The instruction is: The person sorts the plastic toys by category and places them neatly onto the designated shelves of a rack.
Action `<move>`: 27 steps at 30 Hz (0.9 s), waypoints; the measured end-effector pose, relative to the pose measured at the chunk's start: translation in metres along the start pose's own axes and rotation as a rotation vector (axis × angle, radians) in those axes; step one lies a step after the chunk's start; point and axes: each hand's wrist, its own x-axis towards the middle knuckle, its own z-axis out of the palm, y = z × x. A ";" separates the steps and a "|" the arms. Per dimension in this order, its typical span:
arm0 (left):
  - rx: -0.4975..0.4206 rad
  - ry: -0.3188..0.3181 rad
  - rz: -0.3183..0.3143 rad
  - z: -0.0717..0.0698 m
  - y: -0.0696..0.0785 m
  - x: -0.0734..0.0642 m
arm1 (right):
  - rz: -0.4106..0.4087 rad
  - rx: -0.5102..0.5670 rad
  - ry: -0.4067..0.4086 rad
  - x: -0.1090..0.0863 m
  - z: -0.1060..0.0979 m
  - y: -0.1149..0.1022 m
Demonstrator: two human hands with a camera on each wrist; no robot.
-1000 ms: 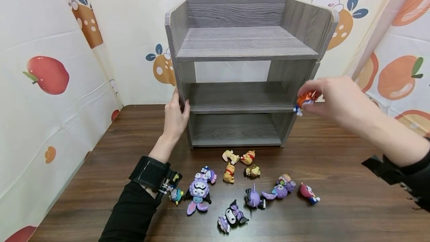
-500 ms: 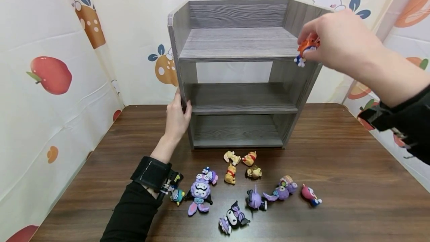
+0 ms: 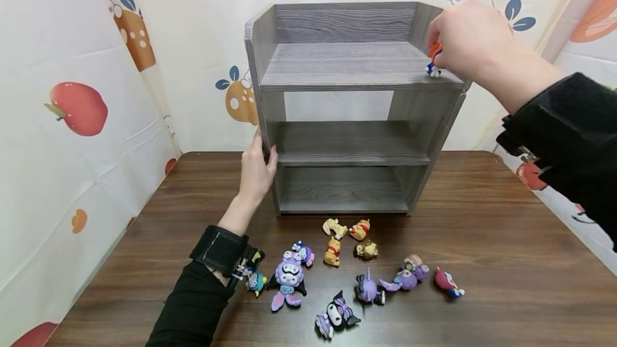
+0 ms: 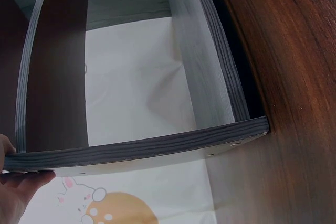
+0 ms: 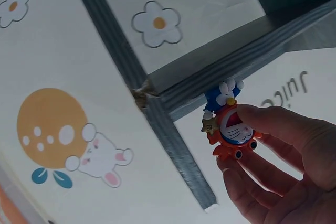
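In the head view my right hand (image 3: pixel 474 42) pinches a small orange and blue cat figurine (image 3: pixel 434 59) at the right end of the top shelf. The right wrist view shows the figurine (image 5: pixel 229 121) between thumb and fingers, with a big open mouth and a gold star. Whether it touches the shelf is hard to tell. My left hand (image 3: pixel 256 173) holds the left side panel of the grey wooden shelf unit (image 3: pixel 347 66), thumb at the front edge. The left wrist view shows the fingers (image 4: pixel 26 186) against that panel.
Several small figurines lie on the brown table (image 3: pixel 491 218) before the unit: yellow bear figurines (image 3: pixel 332 252), a purple rabbit-eared one (image 3: pixel 288 277), a black and purple one (image 3: pixel 336 313), a pink one (image 3: pixel 447 283). A printed cloth (image 3: pixel 193 42) hangs behind.
My right hand has risen with the cat figurine from beside the middle shelf to the top shelf's right end. The left hand has kept its hold on the side panel.
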 end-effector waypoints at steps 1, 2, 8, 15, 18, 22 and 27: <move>-0.001 0.002 0.000 0.000 0.000 0.000 | 0.005 -0.007 -0.005 0.002 0.001 0.001; -0.001 0.001 0.000 0.001 -0.001 0.000 | 0.013 -0.011 -0.013 0.004 0.002 0.002; 0.001 0.002 0.006 0.001 -0.002 -0.001 | 0.009 -0.026 -0.005 0.012 0.006 0.007; 0.004 -0.001 0.005 0.002 -0.001 0.000 | -0.013 -0.040 0.006 0.020 0.009 0.003; 0.002 0.000 0.003 0.002 -0.001 0.000 | -0.006 -0.048 -0.011 0.022 0.010 0.002; 0.001 0.000 0.003 0.003 -0.002 -0.001 | 0.015 -0.066 -0.040 0.022 0.009 0.002; 0.000 0.004 0.009 0.005 -0.003 -0.001 | 0.019 -0.086 -0.053 0.022 0.010 0.003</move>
